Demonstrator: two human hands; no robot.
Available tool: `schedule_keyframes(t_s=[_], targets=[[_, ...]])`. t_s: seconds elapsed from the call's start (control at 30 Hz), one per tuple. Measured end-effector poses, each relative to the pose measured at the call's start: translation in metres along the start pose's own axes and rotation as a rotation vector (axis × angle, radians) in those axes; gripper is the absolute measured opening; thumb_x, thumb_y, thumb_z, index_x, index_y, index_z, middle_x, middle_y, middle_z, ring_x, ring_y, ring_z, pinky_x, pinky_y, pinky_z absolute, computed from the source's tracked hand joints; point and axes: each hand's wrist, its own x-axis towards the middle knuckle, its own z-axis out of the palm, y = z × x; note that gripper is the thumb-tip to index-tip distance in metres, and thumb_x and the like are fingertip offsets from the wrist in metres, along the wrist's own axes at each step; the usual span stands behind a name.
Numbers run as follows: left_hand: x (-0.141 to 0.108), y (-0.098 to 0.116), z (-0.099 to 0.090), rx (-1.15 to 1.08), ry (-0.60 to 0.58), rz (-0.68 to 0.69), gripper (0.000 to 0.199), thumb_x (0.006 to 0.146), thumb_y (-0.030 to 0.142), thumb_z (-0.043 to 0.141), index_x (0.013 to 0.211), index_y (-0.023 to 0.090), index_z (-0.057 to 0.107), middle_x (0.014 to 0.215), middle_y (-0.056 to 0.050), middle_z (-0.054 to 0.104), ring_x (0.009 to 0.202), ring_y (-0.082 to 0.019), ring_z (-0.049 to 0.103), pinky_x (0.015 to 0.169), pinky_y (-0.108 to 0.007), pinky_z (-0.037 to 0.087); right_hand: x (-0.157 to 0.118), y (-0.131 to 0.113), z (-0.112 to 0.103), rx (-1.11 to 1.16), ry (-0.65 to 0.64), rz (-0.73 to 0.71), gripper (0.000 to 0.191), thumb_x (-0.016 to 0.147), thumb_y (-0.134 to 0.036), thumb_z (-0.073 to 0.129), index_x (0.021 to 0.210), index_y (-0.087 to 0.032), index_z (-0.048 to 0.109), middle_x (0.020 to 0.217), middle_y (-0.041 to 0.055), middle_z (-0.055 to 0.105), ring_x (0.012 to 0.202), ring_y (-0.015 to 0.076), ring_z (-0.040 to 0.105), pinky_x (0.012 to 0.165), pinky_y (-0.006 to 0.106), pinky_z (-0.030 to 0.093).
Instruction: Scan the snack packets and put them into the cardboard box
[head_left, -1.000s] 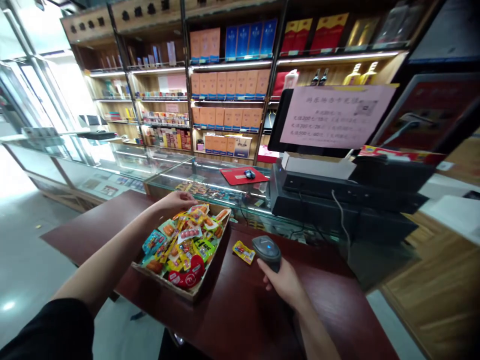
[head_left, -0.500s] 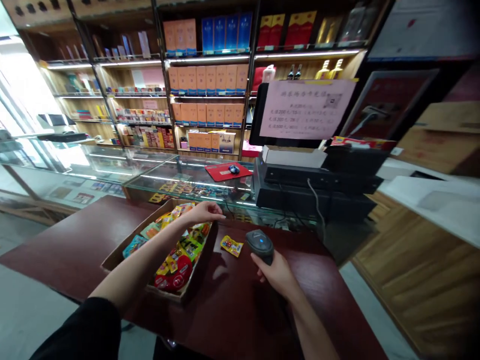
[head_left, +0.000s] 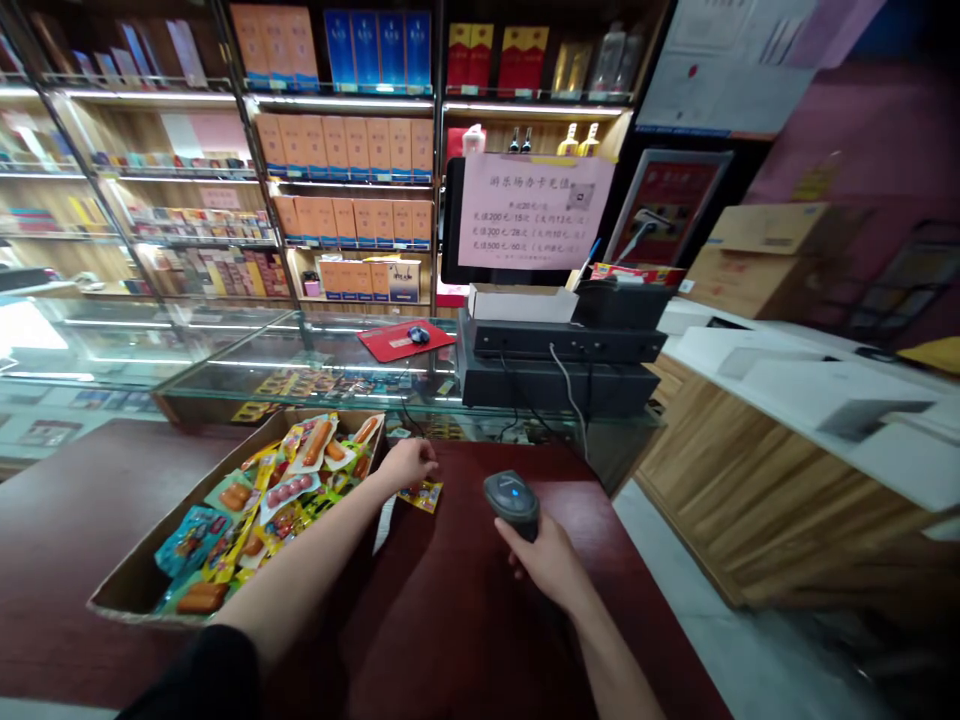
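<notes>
My left hand [head_left: 409, 464] is just above a small yellow packet [head_left: 422, 496] on the dark red table [head_left: 450, 600]; its fingers are curled together, and what is between them, if anything, is hidden. My right hand [head_left: 541, 555] is wrapped round a dark barcode scanner [head_left: 513, 503] with a small blue light, held to the right of the packet. At the left, under and beside my left forearm, a cardboard box [head_left: 127, 590] holds several colourful snack packets.
Behind the table is a glass counter [head_left: 315, 350] with a red mouse pad [head_left: 382, 342], a mouse [head_left: 418, 335] and a monitor [head_left: 450, 220] bearing a paper sign. Cables hang there. Wooden cabinet [head_left: 720, 490] at right.
The view has turned to the right. My left hand has moved from above the box's far edge to the yellow packet. My right hand still holds the scanner.
</notes>
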Motion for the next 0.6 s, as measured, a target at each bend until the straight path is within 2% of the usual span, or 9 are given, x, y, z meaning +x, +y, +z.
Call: schedule_keyframes(t_s=[0.07, 0.23, 0.4, 0.5, 0.6], targets=[[-0.002, -0.003, -0.002, 0.021, -0.005, -0.046, 0.016, 0.063, 0.031, 0.069, 0.075, 0.020, 0.068, 0.079, -0.006, 0.068, 0.079, -0.019, 0.063, 0.073, -0.025, 0.044, 0.001, 0.002, 0.004, -0.004, -0.014, 0.005, 0.032, 0.079, -0.046, 0.057, 0.090, -0.017, 0.056, 0.054, -0.0014, 0.061, 0.043, 0.0144, 0.060, 0.038, 0.021, 0.046], [-0.005, -0.003, -0.008, 0.058, -0.166, -0.176, 0.036, 0.046, 0.038, 0.080, 0.075, 0.021, 0.069, 0.072, -0.006, 0.066, 0.074, -0.023, 0.063, 0.067, -0.026, 0.045, 0.003, 0.001, 0.017, 0.028, -0.066, -0.017, 0.031, 0.080, -0.045, 0.056, 0.093, -0.017, 0.055, 0.055, -0.0014, 0.060, 0.044, 0.0143, 0.060, 0.038, 0.021, 0.047], [-0.005, -0.005, -0.013, 0.092, -0.348, -0.195, 0.035, 0.036, 0.023, 0.082, 0.069, 0.021, 0.070, 0.069, -0.003, 0.066, 0.073, -0.024, 0.064, 0.064, -0.025, 0.045, 0.000, -0.001, 0.025, 0.015, -0.093, -0.018, 0.031, 0.080, -0.045, 0.056, 0.091, -0.016, 0.055, 0.055, -0.0011, 0.060, 0.043, 0.0141, 0.060, 0.037, 0.021, 0.047], [-0.004, -0.007, -0.010, 0.090, -0.352, -0.199, 0.034, 0.037, 0.019, 0.081, 0.069, 0.018, 0.070, 0.068, -0.003, 0.066, 0.072, -0.024, 0.063, 0.061, -0.026, 0.045, -0.002, -0.001, 0.027, 0.007, -0.102, -0.028, 0.031, 0.080, -0.044, 0.057, 0.092, -0.016, 0.056, 0.055, -0.0006, 0.061, 0.044, 0.0142, 0.060, 0.038, 0.020, 0.046], [0.000, -0.007, -0.003, -0.074, -0.331, -0.225, 0.029, 0.042, 0.019, 0.079, 0.069, 0.015, 0.069, 0.067, -0.004, 0.066, 0.068, -0.020, 0.062, 0.058, -0.025, 0.045, -0.005, -0.003, 0.027, -0.005, -0.107, -0.039, 0.029, 0.081, -0.043, 0.056, 0.091, -0.015, 0.056, 0.056, 0.0005, 0.062, 0.043, 0.0137, 0.060, 0.038, 0.020, 0.045]])
